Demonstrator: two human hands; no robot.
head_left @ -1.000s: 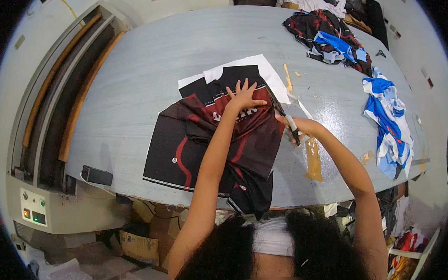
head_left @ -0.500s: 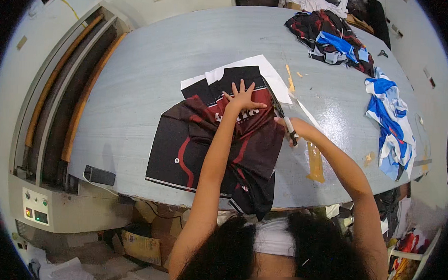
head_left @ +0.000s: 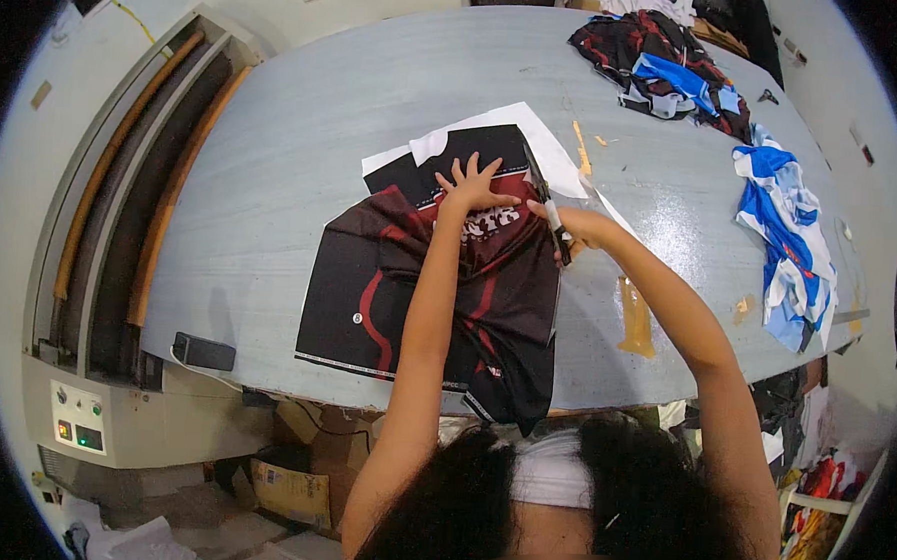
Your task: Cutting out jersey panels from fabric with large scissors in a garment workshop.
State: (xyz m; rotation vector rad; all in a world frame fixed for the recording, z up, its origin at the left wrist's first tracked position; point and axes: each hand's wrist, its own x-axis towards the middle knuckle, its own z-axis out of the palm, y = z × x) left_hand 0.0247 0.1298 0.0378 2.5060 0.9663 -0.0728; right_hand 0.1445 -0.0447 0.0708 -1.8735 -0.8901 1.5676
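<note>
Black and dark-red printed fabric (head_left: 427,309) lies in folds on the table, its near part hanging toward the front edge. White paper (head_left: 544,154) shows from under its far side. My left hand (head_left: 472,189) is spread flat on the fabric, fingers apart and pointing away from me. In my right hand (head_left: 577,230) is a pair of scissors (head_left: 543,189), held at the fabric's right edge. Their blades point away from me along that edge, over the white paper. How far the blades are parted I cannot tell.
A heap of black, red and blue fabric (head_left: 668,74) lies at the far right, with blue-white fabric (head_left: 781,234) nearer. Brown tape (head_left: 634,318) sticks to the table (head_left: 273,172). A small black box (head_left: 203,351) stands front left, beside a roller machine (head_left: 152,197).
My right hand and the scissors have moved farther away and slightly left along the fabric's edge. My left hand has shifted slightly left, still flat on the cloth.
</note>
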